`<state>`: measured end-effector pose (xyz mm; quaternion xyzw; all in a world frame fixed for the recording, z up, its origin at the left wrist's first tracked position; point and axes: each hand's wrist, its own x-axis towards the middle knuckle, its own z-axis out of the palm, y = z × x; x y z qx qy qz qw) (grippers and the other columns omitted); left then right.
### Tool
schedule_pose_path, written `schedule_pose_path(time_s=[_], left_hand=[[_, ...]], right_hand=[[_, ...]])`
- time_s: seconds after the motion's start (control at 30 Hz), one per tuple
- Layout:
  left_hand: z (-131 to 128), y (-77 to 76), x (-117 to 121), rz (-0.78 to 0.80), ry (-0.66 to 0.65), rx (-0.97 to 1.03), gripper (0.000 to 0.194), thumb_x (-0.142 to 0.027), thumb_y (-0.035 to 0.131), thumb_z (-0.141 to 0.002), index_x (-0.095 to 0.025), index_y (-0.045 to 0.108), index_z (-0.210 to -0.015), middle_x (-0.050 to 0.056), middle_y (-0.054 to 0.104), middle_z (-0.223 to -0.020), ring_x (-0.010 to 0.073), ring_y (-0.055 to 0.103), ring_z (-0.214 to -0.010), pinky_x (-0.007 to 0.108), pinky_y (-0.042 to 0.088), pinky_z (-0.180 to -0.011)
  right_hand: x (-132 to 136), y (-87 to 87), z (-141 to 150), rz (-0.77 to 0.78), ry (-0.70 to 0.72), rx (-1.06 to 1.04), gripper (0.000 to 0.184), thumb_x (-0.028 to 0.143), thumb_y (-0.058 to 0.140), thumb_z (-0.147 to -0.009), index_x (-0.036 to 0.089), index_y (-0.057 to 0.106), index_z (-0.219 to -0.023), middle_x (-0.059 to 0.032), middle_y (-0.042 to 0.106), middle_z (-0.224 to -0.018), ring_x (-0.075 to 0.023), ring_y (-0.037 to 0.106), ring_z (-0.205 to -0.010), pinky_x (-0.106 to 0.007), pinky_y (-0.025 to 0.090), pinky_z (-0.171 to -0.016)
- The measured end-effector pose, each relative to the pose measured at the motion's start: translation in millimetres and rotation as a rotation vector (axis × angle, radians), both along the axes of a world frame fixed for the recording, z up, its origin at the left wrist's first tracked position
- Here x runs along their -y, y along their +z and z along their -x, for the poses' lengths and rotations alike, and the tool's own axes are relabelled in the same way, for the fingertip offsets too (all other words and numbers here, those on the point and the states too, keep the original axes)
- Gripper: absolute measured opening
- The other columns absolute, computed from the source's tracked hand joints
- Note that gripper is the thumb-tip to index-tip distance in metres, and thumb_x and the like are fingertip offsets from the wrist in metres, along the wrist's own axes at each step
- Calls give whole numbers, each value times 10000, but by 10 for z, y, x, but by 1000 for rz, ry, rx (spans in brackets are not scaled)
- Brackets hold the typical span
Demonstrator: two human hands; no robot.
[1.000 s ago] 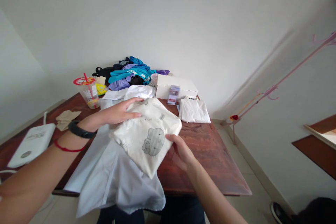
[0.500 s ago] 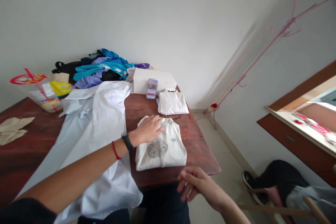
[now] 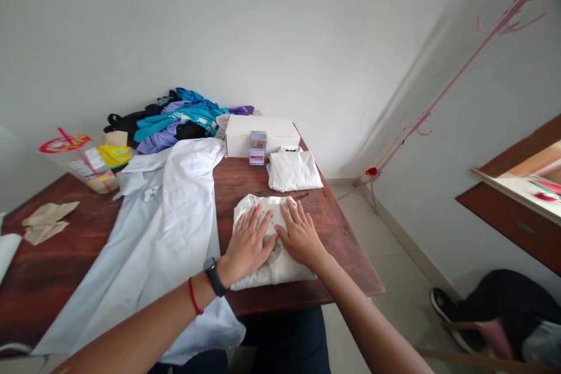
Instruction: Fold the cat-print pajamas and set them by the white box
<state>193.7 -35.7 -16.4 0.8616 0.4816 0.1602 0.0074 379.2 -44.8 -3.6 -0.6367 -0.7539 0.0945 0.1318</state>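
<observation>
A folded cream shirt [image 3: 280, 273] with a grey cat-face print lies near the front edge of the wooden table. Flat on its left half rests my left hand [image 3: 250, 242], fingers spread, a dark band on the wrist. My right hand [image 3: 301, 235] presses on the right half, also with its fingers apart. The two hands cover most of the print. Behind them sits a second folded white shirt [image 3: 294, 170]. To the left, a long white garment [image 3: 175, 210] is spread out and hangs over the front edge.
A white box [image 3: 245, 131] stands at the back, beside a pile of blue, purple and black clothes [image 3: 184, 114]. At left are a plastic cup with a straw [image 3: 83, 166] and a beige cloth [image 3: 50, 221]. A pink coat rack [image 3: 464, 73] leans in view at right.
My right hand has come up from beyond the table's front edge onto the cream shirt. My left hand has slid slightly down the shirt, its fingers spreading. The view has shifted a little.
</observation>
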Motion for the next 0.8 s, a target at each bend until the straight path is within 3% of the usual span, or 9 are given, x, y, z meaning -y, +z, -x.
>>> schedule_pose_path(time_s=[0.1, 0.2, 0.3, 0.43, 0.8], left_hand=[[41, -5, 57, -27, 27, -13, 626, -483, 453, -1023, -226, 415, -1593, 169, 276, -1684, 400, 288, -1538, 672, 286, -1181], [44, 7, 84, -10, 70, -42, 629, -494, 462, -1015, -275, 396, -1601, 157, 237, -1697, 450, 259, -1535, 786, 295, -1096], [23, -5, 96, -17, 93, -70, 621, -466, 471, -1010, -238, 429, -1586, 179, 251, -1688, 454, 239, -1540, 790, 296, -1092], [10, -56, 113, -60, 139, -74, 613, -460, 462, -1010, -194, 471, -1562, 190, 294, -1671, 443, 236, -1544, 765, 302, -1115], [49, -71, 74, -2, 87, -29, 612, -477, 346, -1063, -163, 430, -1582, 197, 235, -1688, 440, 201, -1555, 763, 301, -1119]], right_hand=[[70, -81, -7, 6, -16, 61, 705, 524, 444, -1030, 237, 257, -1646, -102, 131, -1728, -427, 125, -1576, -704, 273, -1166], [102, -96, 8, -78, -10, 126, 665, 480, 466, -1032, 233, 313, -1631, -125, 132, -1723, -451, 96, -1574, -735, 189, -1180], [53, -49, 30, -138, 165, 158, 605, 302, 437, -1033, 211, 335, -1623, -97, 148, -1723, -406, 56, -1588, -694, 104, -1228], [-71, -6, 15, -13, 385, 96, 657, 167, 390, -995, 175, 264, -1640, -66, 190, -1718, -316, 103, -1597, -586, 178, -1263], [-201, -111, -43, 79, 331, 58, 605, 429, 342, -1080, 283, 200, -1650, -48, 176, -1721, -276, 111, -1599, -579, 171, -1255]])
